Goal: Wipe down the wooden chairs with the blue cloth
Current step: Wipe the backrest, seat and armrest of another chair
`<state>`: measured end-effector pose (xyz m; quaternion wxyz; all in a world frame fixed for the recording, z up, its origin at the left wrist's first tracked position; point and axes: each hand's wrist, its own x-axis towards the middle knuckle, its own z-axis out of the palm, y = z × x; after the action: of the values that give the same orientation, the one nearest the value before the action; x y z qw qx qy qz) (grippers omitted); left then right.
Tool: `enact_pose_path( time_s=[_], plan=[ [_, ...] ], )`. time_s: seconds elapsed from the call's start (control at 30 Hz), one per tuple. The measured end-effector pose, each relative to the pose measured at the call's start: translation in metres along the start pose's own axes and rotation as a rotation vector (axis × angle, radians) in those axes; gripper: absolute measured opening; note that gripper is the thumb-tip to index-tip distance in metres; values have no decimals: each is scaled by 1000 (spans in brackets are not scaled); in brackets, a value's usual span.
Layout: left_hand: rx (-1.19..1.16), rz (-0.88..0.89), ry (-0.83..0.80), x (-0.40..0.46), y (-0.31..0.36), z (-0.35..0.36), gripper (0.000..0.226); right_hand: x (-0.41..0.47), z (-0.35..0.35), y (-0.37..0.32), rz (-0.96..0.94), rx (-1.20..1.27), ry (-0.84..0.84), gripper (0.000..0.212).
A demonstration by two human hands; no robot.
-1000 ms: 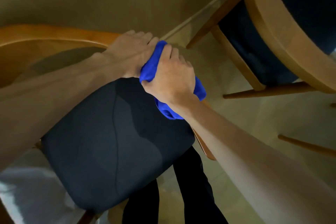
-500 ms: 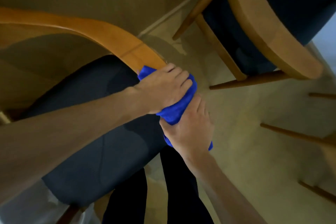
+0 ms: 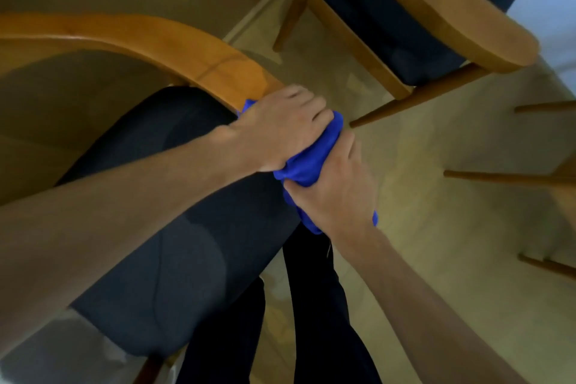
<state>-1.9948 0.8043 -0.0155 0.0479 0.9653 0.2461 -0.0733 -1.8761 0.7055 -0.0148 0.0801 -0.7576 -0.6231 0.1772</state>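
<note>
- Since a second ago both hands have slid with the blue cloth (image 3: 307,162) from the middle of the curved backrest rail (image 3: 174,47) down to its near end; over the last half second, little change beyond a small shift of view.
- Left hand (image 3: 280,131) lies over the rail's end, fingers curled down around the cloth and the wood beneath it.
- Right hand (image 3: 335,193) sits just below and touching the left, fingers wrapped round the lower bunch of cloth. What it grips underneath is hidden; probably the rail's end or the post below it.
- Cloth is bunched between the two hands, with small blue edges showing at the left hand's far side and under the right wrist.
- The near chair's dark seat cushion (image 3: 174,243) lies beneath the forearms; a second chair (image 3: 452,19) stands near, to the right.
- Risk: a wadded cloth touches only a narrow strip, so the rail's underside and end grain may be missed.
- Risk: hard two-handed pulling at the rail's tip could tip or drag the chair.
- Risk: loose cloth could snag at the joint where rail meets post.
</note>
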Motion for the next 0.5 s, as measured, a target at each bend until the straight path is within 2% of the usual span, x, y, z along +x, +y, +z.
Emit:
enact_pose_path(
  time_s=[0.3,0.43,0.5],
  plan=[
    [-78,-563,-116,-93,-135,-9,52,118,40,-133,-447,-167,-16,84],
    [-87,-856,-150,-158,-169,-8,28,149,64,-196,-674,-222,-78,78],
    [-104,-949,-167,-189,-179,-7,24,157,75,-230,-773,-250,-132,72]
  ],
)
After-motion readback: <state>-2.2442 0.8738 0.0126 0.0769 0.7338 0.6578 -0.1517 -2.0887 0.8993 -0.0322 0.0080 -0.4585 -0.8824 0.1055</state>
